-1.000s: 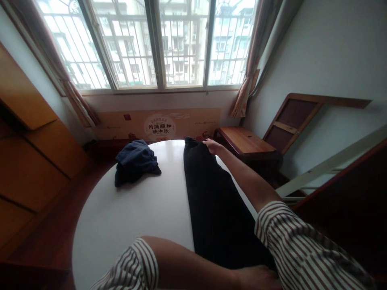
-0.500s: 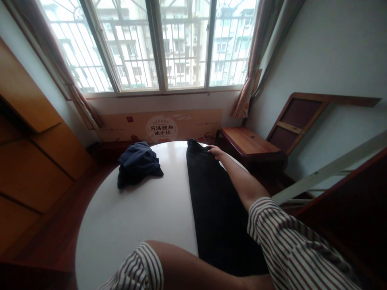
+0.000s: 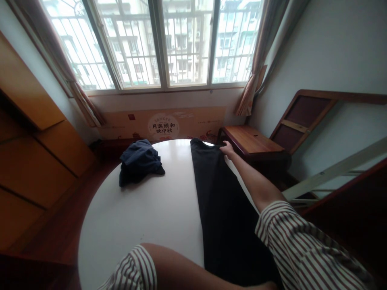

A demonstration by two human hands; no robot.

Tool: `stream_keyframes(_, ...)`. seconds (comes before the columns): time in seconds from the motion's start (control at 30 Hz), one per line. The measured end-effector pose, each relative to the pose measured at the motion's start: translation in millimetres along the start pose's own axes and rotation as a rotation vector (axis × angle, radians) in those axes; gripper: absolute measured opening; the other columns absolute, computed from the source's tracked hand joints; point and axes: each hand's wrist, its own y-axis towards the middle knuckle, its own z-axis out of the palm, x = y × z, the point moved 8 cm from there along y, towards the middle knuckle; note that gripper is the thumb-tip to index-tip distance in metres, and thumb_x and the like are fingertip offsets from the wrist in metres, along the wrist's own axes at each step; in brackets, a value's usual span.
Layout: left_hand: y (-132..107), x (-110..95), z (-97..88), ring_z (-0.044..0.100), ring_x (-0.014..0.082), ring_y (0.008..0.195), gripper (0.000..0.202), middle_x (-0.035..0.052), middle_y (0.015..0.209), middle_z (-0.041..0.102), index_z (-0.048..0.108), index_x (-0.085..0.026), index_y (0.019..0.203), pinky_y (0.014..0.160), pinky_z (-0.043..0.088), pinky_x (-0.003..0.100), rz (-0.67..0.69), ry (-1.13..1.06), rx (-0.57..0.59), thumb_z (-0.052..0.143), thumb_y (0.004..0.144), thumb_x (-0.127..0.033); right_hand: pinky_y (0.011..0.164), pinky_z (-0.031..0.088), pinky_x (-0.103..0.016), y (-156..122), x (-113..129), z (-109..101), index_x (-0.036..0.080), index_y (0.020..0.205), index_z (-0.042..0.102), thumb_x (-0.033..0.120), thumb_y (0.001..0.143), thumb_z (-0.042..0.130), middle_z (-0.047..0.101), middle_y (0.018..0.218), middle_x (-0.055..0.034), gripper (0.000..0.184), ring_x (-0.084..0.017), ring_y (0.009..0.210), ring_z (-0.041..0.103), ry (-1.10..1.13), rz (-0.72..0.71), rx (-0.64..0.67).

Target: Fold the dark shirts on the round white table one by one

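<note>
A black garment (image 3: 229, 209) lies stretched lengthwise over the right side of a round white table (image 3: 145, 213). Its far edge dips in a shallow curve; whether it is a shirt or trousers I cannot tell. My right hand (image 3: 227, 149) reaches to the far right corner and pinches the cloth there. Low in the picture my left forearm crosses over the near end of the garment. Only a sliver of my left hand (image 3: 264, 286) shows at the bottom edge, its fingers out of sight. A crumpled dark blue garment (image 3: 140, 161) rests on the table's far left part.
Beyond the table stands a low wooden bench (image 3: 254, 140), with a wooden-framed panel (image 3: 299, 121) leaning by the wall. A pale metal rail (image 3: 329, 173) slants in at right. Orange-brown cabinets (image 3: 33, 157) line the left. A barred window with curtains (image 3: 246, 98) is ahead.
My right hand has moved right, drawing the garment's far corner with it, so the far end lies wider and flatter. The view has shifted slightly.
</note>
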Motion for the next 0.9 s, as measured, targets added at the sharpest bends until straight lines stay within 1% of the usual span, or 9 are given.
stream_keyframes(0.1, -25, 40, -29.2, 0.065, 0.0217, 0.09, 0.026, 0.0075, 0.1, 0.067, 0.069, -0.031, 0.108, 0.071, 0.055, 0.032, -0.023, -0.108, -0.009, 0.064, 0.083, -0.026, 0.103, 0.04, -0.035, -27, 9, -18, 0.014, 0.126, 0.058, 0.012, 0.083, 0.065, 0.057, 0.132, -0.015, 0.044, -0.026, 0.121, 0.053, -0.164, -0.113, -0.014)
stream_keyframes(0.2, -31, 109, -81.5, 0.065, 0.0184, 0.089, 0.021, 0.0061, 0.1, 0.068, 0.068, -0.025, 0.104, 0.079, 0.054, 0.029, -0.074, -0.176, -0.074, 0.059, 0.086, -0.021, 0.097, 0.041, -0.031, -75, 1, -34, 0.015, 0.113, 0.065, 0.017, 0.081, 0.067, 0.065, 0.117, -0.0133, 0.033, -0.026, 0.109, 0.06, -0.3, -0.186, 0.047)
stream_keyframes(0.23, -28, 140, -101.7, 0.065, 0.0173, 0.089, 0.02, 0.0056, 0.101, 0.069, 0.068, -0.023, 0.103, 0.082, 0.053, 0.028, -0.139, -0.164, -0.114, 0.056, 0.088, -0.019, 0.093, 0.043, -0.031, -95, -7, -40, 0.015, 0.109, 0.067, 0.022, 0.08, 0.069, 0.068, 0.108, -0.0127, 0.03, -0.026, 0.104, 0.062, -0.345, -0.196, 0.075)
stream_keyframes(0.33, -14, 250, -156.0, 0.066, 0.0178, 0.094, 0.02, 0.0071, 0.104, 0.071, 0.069, -0.018, 0.103, 0.089, 0.049, 0.027, -0.603, 0.0, -0.258, 0.052, 0.093, -0.022, 0.081, 0.046, -0.033, -154, -36, -54, 0.013, 0.114, 0.064, 0.041, 0.08, 0.071, 0.07, 0.088, -0.0133, 0.045, -0.03, 0.092, 0.066, -0.581, -0.198, 0.189)
stream_keyframes(0.47, 23, 333, -174.7, 0.068, 0.0237, 0.099, 0.031, 0.0147, 0.105, 0.073, 0.069, -0.011, 0.109, 0.087, 0.049, 0.029, -0.809, 0.024, -0.284, 0.052, 0.096, -0.032, 0.074, 0.046, -0.034, -208, -67, -60, 0.012, 0.138, 0.045, 0.052, 0.087, 0.061, 0.071, 0.097, -0.017, 0.066, -0.032, 0.091, 0.068, -0.836, -0.198, 0.288)
stream_keyframes(0.57, 45, 357, -164.5, 0.07, 0.0264, 0.095, 0.038, 0.0153, 0.095, 0.075, 0.074, -0.011, 0.096, 0.079, 0.05, 0.028, -0.881, 0.012, -0.257, 0.061, 0.09, -0.047, 0.075, 0.045, -0.032, -225, -77, -59, 0.013, 0.142, 0.039, 0.04, 0.093, 0.054, 0.071, 0.104, -0.0173, 0.058, -0.031, 0.095, 0.069, -0.894, -0.228, 0.289)
stream_keyframes(0.7, 54, 370, -158.6, 0.069, 0.025, 0.099, 0.029, 0.0147, 0.106, 0.074, 0.075, -0.014, 0.1, 0.078, 0.049, 0.026, -0.94, 0.02, -0.264, 0.06, 0.09, -0.036, 0.076, 0.044, -0.03, -229, -85, -67, 0.015, 0.13, 0.049, 0.03, 0.097, 0.045, 0.072, 0.104, -0.0155, 0.036, -0.028, 0.096, 0.069, -0.904, -0.236, 0.232)
stream_keyframes(0.8, 50, 377, -161.3, 0.068, 0.0252, 0.105, 0.027, 0.0151, 0.111, 0.073, 0.075, -0.014, 0.103, 0.081, 0.048, 0.026, -0.97, 0.034, -0.273, 0.057, 0.091, -0.029, 0.07, 0.043, -0.028, -231, -88, -78, 0.019, 0.116, 0.053, 0.03, 0.098, 0.042, 0.073, 0.091, -0.0096, 0.024, -0.025, 0.085, 0.07, -0.805, -0.224, 0.193)
stream_keyframes(0.9, 47, 381, -162.3, 0.067, 0.0272, 0.106, 0.031, 0.0171, 0.109, 0.073, 0.075, -0.013, 0.101, 0.081, 0.048, 0.027, -0.989, 0.048, -0.275, 0.056, 0.092, -0.036, 0.062, 0.04, -0.027, -236, -90, -85, 0.022, 0.102, 0.054, 0.035, 0.097, 0.045, 0.069, 0.073, -0.0039, 0.017, -0.022, 0.069, 0.067, -0.771, -0.206, 0.165)
